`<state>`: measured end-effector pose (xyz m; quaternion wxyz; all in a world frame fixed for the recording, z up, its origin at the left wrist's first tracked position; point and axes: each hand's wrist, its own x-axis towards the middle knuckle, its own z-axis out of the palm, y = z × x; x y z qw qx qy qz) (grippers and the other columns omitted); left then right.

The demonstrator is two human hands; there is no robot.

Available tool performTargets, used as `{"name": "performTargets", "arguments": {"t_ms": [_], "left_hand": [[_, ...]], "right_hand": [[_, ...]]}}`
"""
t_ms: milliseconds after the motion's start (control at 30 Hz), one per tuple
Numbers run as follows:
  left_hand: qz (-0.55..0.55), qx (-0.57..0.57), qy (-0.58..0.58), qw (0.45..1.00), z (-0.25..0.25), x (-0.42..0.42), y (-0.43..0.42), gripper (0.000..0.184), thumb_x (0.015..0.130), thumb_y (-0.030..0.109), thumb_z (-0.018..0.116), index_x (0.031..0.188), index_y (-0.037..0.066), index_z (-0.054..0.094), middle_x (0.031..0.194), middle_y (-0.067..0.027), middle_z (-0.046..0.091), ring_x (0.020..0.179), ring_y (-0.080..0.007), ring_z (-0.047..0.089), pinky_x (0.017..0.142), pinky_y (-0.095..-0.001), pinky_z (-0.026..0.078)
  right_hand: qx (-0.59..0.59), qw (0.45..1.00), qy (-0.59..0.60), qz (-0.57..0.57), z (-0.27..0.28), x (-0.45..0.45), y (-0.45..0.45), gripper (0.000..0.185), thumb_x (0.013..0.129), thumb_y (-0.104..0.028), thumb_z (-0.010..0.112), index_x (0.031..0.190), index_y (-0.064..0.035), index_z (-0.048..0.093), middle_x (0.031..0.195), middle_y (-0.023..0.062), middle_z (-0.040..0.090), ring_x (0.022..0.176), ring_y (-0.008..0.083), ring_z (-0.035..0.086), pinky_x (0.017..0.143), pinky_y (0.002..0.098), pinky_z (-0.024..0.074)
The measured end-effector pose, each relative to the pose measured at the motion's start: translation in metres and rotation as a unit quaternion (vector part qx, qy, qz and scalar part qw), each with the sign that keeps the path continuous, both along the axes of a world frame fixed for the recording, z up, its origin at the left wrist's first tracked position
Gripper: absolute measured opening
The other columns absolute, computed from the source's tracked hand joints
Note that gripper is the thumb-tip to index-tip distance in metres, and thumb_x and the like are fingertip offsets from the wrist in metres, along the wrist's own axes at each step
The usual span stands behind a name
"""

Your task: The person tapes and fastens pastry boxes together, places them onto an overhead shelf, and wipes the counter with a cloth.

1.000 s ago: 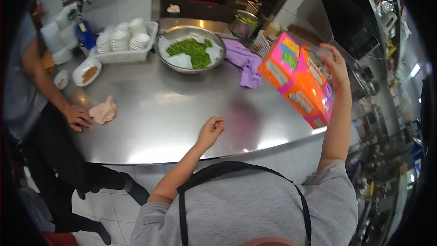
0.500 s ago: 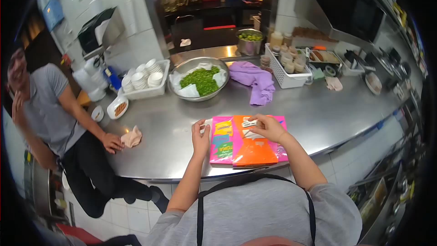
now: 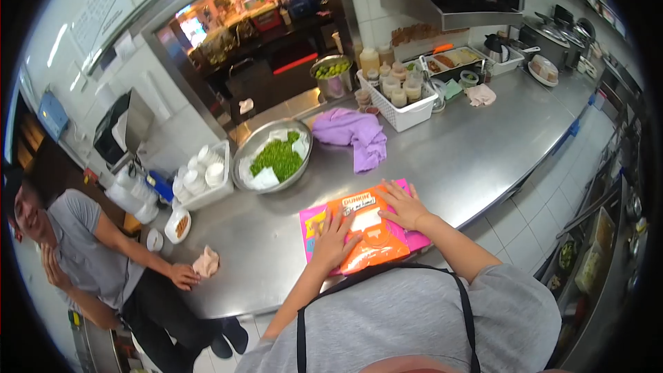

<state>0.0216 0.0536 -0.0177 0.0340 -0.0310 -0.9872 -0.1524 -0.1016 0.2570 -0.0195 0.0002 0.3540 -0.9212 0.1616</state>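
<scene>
A flat pink box (image 3: 418, 240) rests at the counter's front edge in front of me. Lying over its middle is an orange plastic bag (image 3: 369, 259) with "DUNKIN'" printed on it. My left hand (image 3: 333, 243) is spread on the bag's left part, fingers apart. My right hand (image 3: 404, 210) lies flat across the upper right, where bag and box meet, also with its fingers spread. Neither hand grips anything. Parts of the bag and of the box's print are hidden under my hands.
Beyond the box stand a steel bowl of chopped greens (image 3: 241, 178), a purple cloth (image 3: 352, 135) and a white basket of jars (image 3: 409, 117). Leftward are a bin of white cups (image 3: 207, 195) and a pinkish cloth (image 3: 206, 262). A seated person (image 3: 97, 249) rests one hand beside it.
My left hand has come from beside the box onto the bag. My right hand has gone from a pinch at the label to lying flat. The camera view has tilted.
</scene>
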Motion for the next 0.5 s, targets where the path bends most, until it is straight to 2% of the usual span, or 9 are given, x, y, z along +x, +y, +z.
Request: {"name": "performTargets", "arguments": {"t_ms": [100,133,167,233,267,333,367,400,500], "left_hand": [[0.150,0.075,0.083,0.982,-0.005,0.023,-0.024,0.065,0.081,0.044,0.051,0.132,0.008,0.032,0.138,-0.0192,0.024,0.130,-0.0359,0.016,0.101,-0.0582,0.007],[0.166,0.125,0.162,0.965,-0.023,0.027,-0.043,0.068,0.079,0.037,0.056,0.131,0.001,0.031,0.137,-0.0234,0.025,0.129,-0.0371,0.019,0.103,-0.0514,0.013],[0.182,0.157,0.190,0.952,-0.049,0.033,-0.065,0.065,0.084,0.037,0.051,0.131,-0.002,0.028,0.134,-0.0238,0.029,0.125,-0.0349,0.026,0.102,-0.0420,0.022],[0.295,0.459,0.076,0.834,-0.056,0.044,-0.071,0.063,0.088,0.040,0.044,0.132,-0.002,0.025,0.127,-0.0217,0.035,0.121,-0.0283,0.032,0.099,-0.0355,0.028],[0.288,0.460,0.077,0.836,-0.075,0.044,-0.080,0.063,0.088,0.040,0.044,0.132,-0.002,0.025,0.127,-0.0217,0.035,0.121,-0.0283,0.032,0.099,-0.0355,0.028],[0.139,0.672,0.010,0.727,-0.095,0.039,-0.094,0.061,0.090,0.043,0.039,0.131,-0.001,0.027,0.120,-0.0158,0.041,0.114,-0.0219,0.039,0.096,-0.0338,0.033],[0.101,0.747,-0.039,0.656,-0.094,0.039,-0.087,0.060,0.090,0.044,0.039,0.129,0.000,0.029,0.118,-0.0134,0.043,0.110,-0.0202,0.043,0.093,-0.0330,0.036],[0.143,0.748,-0.064,0.645,-0.115,0.040,-0.091,0.057,0.091,0.045,0.036,0.127,0.002,0.030,0.119,-0.0111,0.044,0.107,-0.0202,0.046,0.091,-0.0331,0.039],[0.155,0.769,-0.121,0.608,-0.075,0.044,-0.081,0.056,0.091,0.046,0.035,0.128,0.004,0.030,0.120,-0.0100,0.043,0.107,-0.0200,0.045,0.090,-0.0347,0.040]], "right_hand": [[-0.081,0.988,-0.092,-0.090,-0.006,-0.014,0.033,0.064,0.083,-0.049,0.046,0.135,-0.0185,0.027,0.142,0.0125,0.019,0.131,0.0289,0.017,0.105,0.0471,0.0145],[-0.137,0.970,-0.140,-0.147,-0.015,-0.021,0.048,0.065,0.083,-0.049,0.047,0.135,-0.0157,0.028,0.141,0.0145,0.021,0.130,0.0297,0.020,0.105,0.0443,0.0171],[-0.143,0.968,-0.129,-0.161,-0.034,-0.027,0.059,0.065,0.083,-0.049,0.047,0.135,-0.0157,0.028,0.141,0.0145,0.021,0.130,0.0297,0.020,0.105,0.0443,0.0171],[-0.237,0.915,-0.306,-0.118,-0.074,-0.036,0.067,0.063,0.085,-0.046,0.047,0.133,-0.0089,0.030,0.134,0.0166,0.034,0.123,0.0260,0.034,0.101,0.0371,0.0267],[-0.240,0.915,-0.301,-0.123,-0.064,-0.029,0.066,0.063,0.085,-0.046,0.047,0.133,-0.0089,0.030,0.134,0.0166,0.034,0.123,0.0260,0.034,0.101,0.0371,0.0267],[-0.396,0.776,-0.484,-0.085,-0.033,0.007,0.051,0.059,0.087,-0.042,0.047,0.131,-0.0051,0.032,0.124,0.0144,0.045,0.113,0.0196,0.045,0.096,0.0329,0.0344],[-0.447,0.742,-0.488,-0.106,-0.046,0.012,0.042,0.054,0.089,-0.037,0.047,0.131,-0.0053,0.033,0.116,0.0097,0.051,0.104,0.0141,0.050,0.089,0.0299,0.0409],[-0.457,0.732,-0.492,-0.119,-0.045,0.022,0.038,0.054,0.089,-0.037,0.047,0.131,-0.0053,0.033,0.116,0.0097,0.051,0.104,0.0141,0.050,0.089,0.0299,0.0409],[-0.520,0.648,-0.539,-0.141,-0.040,0.033,0.038,0.052,0.088,-0.034,0.050,0.129,-0.0060,0.035,0.108,0.0075,0.055,0.094,0.0118,0.055,0.079,0.0270,0.0470]]}}
